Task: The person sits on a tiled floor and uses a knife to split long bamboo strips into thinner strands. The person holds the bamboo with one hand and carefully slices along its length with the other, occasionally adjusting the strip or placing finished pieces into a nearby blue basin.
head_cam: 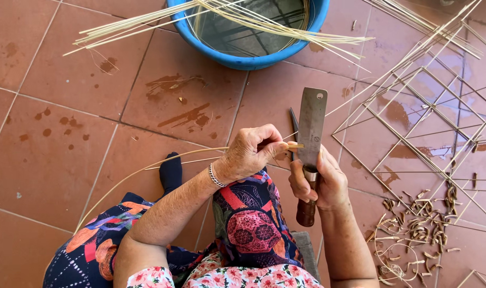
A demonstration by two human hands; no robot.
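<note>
My left hand (252, 152) pinches the end of a long thin pale cane strip (147, 169) that curves away to the left over my lap. The strip's tip meets the flat steel blade of a cleaver-like knife (311, 128). My right hand (320, 184) grips the knife's brown wooden handle, blade pointing up and away from me. A silver bracelet sits on my left wrist. My knees, in colourful patterned fabric, are below the hands.
A blue basin (248, 32) of water with several cane strips across it stands ahead on the wet red tile floor. A woven open lattice of canes (424, 122) lies at right. Short cut scraps (419, 224) litter the floor beside my right arm.
</note>
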